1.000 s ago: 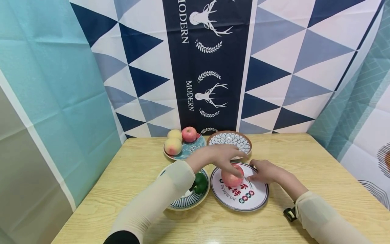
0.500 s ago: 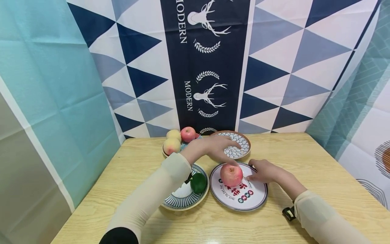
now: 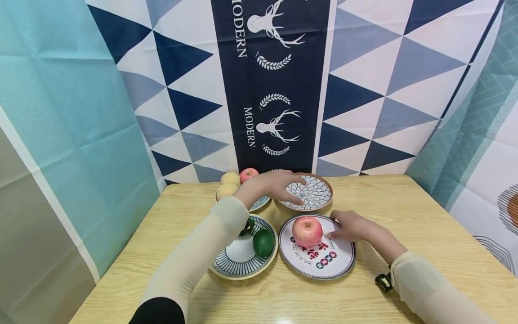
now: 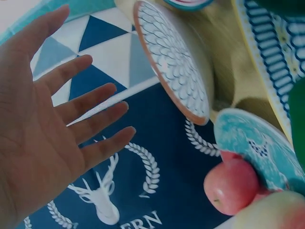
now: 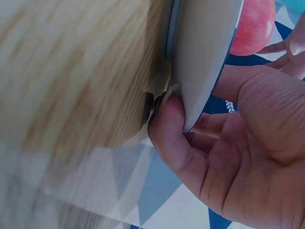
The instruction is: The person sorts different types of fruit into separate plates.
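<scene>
**R hand [image 3: 356, 227] on white plate [image 3: 344, 257], L hand [image 3: 278, 185] holding nothing**

Nearest on bench [image 3: 307, 301]: striped plate [image 3: 241, 250] w/ green fruit [image 3: 263, 243]. Just beside it, the white plate, red apple [image 3: 307, 231] on top. R fingers grip its rim — thumb above, a fingertip tucked under. Farther back, L fingers spread wide near flower plate [image 3: 313, 192]. Also there: blue plate [image 3: 261, 203] w/ peaches [image 3: 226, 191] & 2nd apple [image 3: 248, 174] — then patterned cloth [image 3: 279, 90].

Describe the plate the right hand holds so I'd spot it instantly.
On the wooden table, look at the nearer row. The white plate on the right carries a red apple, the right hand gripping the plate's rim. Red characters set it apart from the blue-striped plate beside it.
</scene>
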`<state>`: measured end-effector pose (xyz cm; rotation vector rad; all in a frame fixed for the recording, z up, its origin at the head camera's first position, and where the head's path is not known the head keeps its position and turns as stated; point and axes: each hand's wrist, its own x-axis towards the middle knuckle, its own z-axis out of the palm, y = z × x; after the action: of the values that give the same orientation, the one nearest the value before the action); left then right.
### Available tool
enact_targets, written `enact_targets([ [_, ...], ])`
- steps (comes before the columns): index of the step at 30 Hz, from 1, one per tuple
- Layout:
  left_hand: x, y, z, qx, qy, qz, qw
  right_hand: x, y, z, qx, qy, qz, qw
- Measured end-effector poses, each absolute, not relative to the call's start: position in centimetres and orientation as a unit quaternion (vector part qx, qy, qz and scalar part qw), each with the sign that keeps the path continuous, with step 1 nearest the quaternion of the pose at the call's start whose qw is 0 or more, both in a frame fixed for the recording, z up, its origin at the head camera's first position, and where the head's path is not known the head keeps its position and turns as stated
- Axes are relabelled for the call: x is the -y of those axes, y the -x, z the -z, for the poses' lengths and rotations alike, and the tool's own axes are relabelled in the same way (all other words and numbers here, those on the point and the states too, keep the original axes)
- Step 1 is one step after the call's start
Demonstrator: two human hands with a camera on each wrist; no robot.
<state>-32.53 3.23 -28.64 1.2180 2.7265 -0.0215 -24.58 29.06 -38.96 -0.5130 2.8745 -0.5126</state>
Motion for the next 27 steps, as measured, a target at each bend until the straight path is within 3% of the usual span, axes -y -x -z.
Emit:
enact_targets([
  [18,0.3,36.3,29.1,-0.940,-0.336,-0.007,0.058,-29.3,24.8,39.2,-0.965,0.162,0.178,0.102],
  [27,2.2,38.5,30.2,-0.957,-0.290,-0.006,0.018,-29.3,24.8,39.1,-0.964,0.172,0.178,0.095],
])
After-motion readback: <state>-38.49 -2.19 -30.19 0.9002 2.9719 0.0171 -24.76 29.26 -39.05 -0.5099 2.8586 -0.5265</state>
